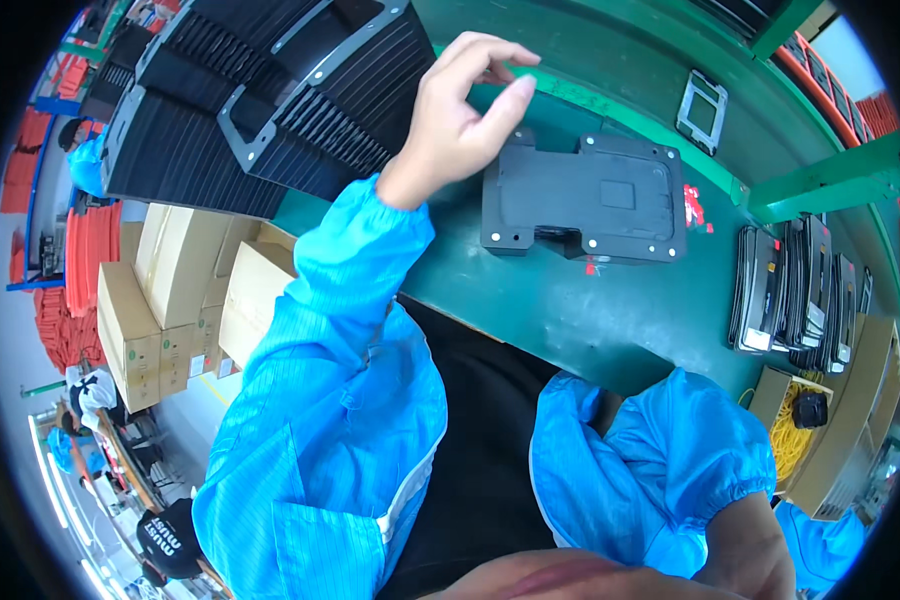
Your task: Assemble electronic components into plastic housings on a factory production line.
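Note:
My left hand (465, 115) is raised over the green worktable (650, 320), just left of a dark grey moulded block (610, 190). Its fingers curl loosely and the thumb stands apart, with nothing between them. The block lies flat, notched along its near side, with small pale round spots at its corners. Close by on the left rises a tall stack of black plates (200, 150), topped by grey-edged ones. My right arm is bent back toward me; only the wrist and part of my right hand (755, 550) show at the lower edge, fingers hidden.
Red tape scraps (694, 208) lie beside the block. A thin metal frame (702, 110) leans behind the green rail. At right stand bundles of black plates (755, 290) and a box with yellow cord (792, 435). Cardboard boxes (160, 310) are stacked at left; other people sit beyond.

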Tool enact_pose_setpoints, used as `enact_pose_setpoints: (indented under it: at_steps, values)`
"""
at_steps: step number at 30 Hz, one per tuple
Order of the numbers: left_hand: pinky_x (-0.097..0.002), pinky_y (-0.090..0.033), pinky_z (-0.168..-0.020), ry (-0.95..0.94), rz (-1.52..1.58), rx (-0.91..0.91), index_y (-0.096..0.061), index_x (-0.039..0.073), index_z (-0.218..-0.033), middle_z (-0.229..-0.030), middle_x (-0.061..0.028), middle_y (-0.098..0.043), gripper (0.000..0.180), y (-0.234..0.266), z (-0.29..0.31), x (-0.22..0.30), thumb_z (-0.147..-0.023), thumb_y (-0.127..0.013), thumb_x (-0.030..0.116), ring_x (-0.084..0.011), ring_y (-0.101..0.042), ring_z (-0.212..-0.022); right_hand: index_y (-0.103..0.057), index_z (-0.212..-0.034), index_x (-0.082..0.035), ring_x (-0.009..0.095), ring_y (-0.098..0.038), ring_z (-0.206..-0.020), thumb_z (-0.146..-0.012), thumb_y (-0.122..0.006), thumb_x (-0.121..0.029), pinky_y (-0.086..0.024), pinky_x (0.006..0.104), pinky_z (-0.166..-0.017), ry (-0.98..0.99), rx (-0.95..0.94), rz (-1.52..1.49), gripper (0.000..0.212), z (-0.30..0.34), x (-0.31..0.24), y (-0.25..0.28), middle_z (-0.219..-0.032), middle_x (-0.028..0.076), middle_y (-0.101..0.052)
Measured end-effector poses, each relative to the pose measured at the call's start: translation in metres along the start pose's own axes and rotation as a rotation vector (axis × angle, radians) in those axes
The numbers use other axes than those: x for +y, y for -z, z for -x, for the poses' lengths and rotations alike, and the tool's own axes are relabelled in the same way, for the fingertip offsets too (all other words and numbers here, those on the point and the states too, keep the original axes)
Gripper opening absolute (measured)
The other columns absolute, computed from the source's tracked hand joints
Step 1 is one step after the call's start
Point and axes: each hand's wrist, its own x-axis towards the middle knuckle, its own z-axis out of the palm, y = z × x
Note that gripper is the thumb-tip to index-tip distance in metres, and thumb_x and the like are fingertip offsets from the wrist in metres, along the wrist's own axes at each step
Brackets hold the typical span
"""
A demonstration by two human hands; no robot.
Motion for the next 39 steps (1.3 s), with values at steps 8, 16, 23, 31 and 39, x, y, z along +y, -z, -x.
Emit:
enact_pose_setpoints:
  at_steps: [8,16,23,31,39]
  values:
    - [-0.0303,-0.055,-0.075,0.789,0.811,0.05,-0.063,-0.001,-0.116,-0.103,-0.0113,-0.064,0.046,-0.032,0.027,-0.065,-0.104,-0.052,0.041,-0.0185,-0.067,-0.082,-0.055,-0.136,0.0,0.026,-0.057,-0.129,-0.104,-0.057,-0.024,-0.049,0.0465,-0.108,-0.021,0.023,-0.106,0.04,-0.001,-0.009,-0.002,-0.14,0.013,-0.06]
    - [-0.0312,-0.054,-0.072,0.729,0.874,-0.108,-0.063,-0.004,-0.113,-0.1,-0.0135,-0.063,0.058,-0.045,0.026,-0.066,-0.105,-0.042,0.05,-0.0199,-0.067,-0.081,-0.056,-0.083,0.0,0.023,-0.053,-0.125,-0.093,-0.046,-0.003,-0.01,0.0598,-0.124,0.551,0.047,1.183,0.015,-0.014,0.024,-0.013,-0.08,0.016,-0.068]
    - [-0.0319,-0.055,-0.072,0.717,0.887,-0.122,-0.064,-0.004,-0.111,-0.099,-0.0138,-0.064,0.064,-0.035,0.033,-0.063,-0.105,-0.036,0.054,-0.0201,-0.067,-0.079,-0.054,-0.078,-0.003,0.022,-0.058,-0.105,-0.093,-0.043,-0.004,-0.016,0.0586,-0.119,0.623,0.188,1.091,0.018,-0.027,0.062,-0.04,-0.07,0.011,-0.063]
    - [-0.0305,-0.055,-0.073,0.691,0.978,-0.198,-0.065,-0.002,-0.11,-0.096,-0.0117,-0.066,0.071,-0.038,0.033,-0.055,-0.104,-0.032,0.06,-0.0177,-0.066,-0.079,-0.049,-0.072,-0.008,0.016,-0.06,-0.077,-0.094,-0.04,-0.004,-0.023,0.0564,-0.115,0.453,0.055,1.045,0.024,-0.019,0.035,-0.043,-0.055,0.002,-0.051]
    - [-0.0293,-0.054,-0.072,0.694,0.957,-0.229,-0.066,-0.001,-0.111,-0.093,-0.0099,-0.066,0.075,-0.034,0.033,-0.056,-0.103,-0.03,0.064,-0.0157,-0.065,-0.079,-0.046,-0.07,-0.01,0.017,-0.055,-0.062,-0.098,-0.04,-0.009,-0.028,0.0523,-0.11,0.494,0.067,0.765,0.029,-0.015,0.041,-0.041,-0.05,-0.001,-0.047]
